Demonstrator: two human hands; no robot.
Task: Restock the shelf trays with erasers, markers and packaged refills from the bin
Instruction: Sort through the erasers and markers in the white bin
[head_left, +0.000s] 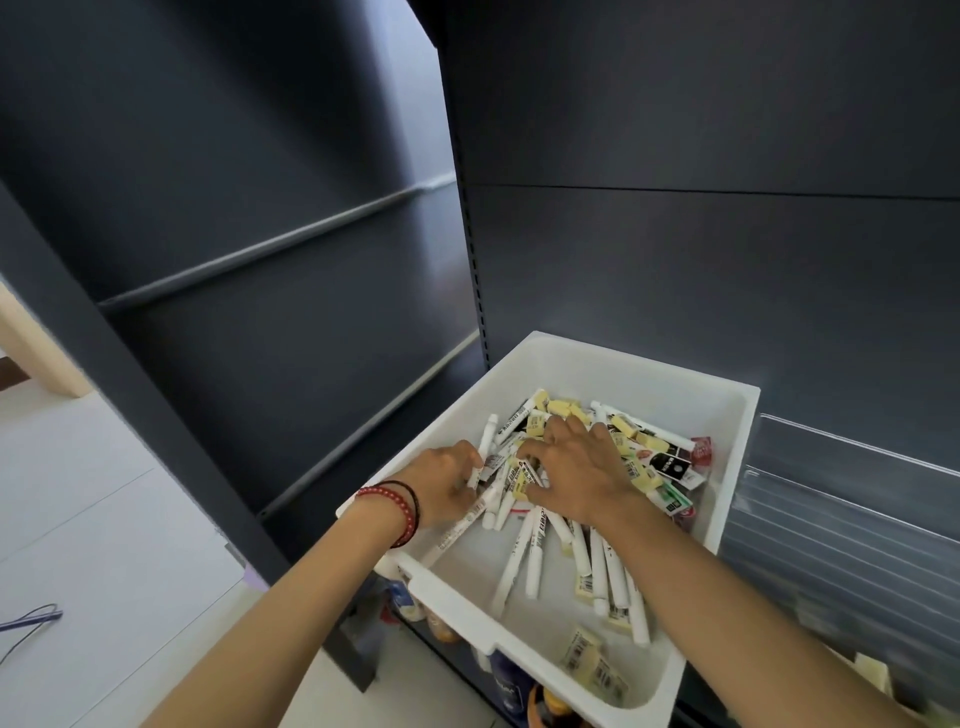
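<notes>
A white plastic bin (727, 467) sits on the dark shelf, holding several white markers (535, 561), pale yellow erasers (592, 654) and small packaged refills (675, 465). Both of my hands are inside the bin. My left hand (447, 486), with red and black bracelets at the wrist, grips a bunch of white markers near the bin's left wall. My right hand (576, 467) lies over the middle of the pile with its fingers curled onto the markers and erasers; what it grips, if anything, is hidden under the palm.
Clear plastic shelf trays (841, 519) with dividers stand to the right of the bin, one eraser (872, 673) at their front. Dark empty shelving (260, 260) rises behind and to the left. Bottles (504, 680) stand on the shelf below. A cable (31, 621) lies on the light floor.
</notes>
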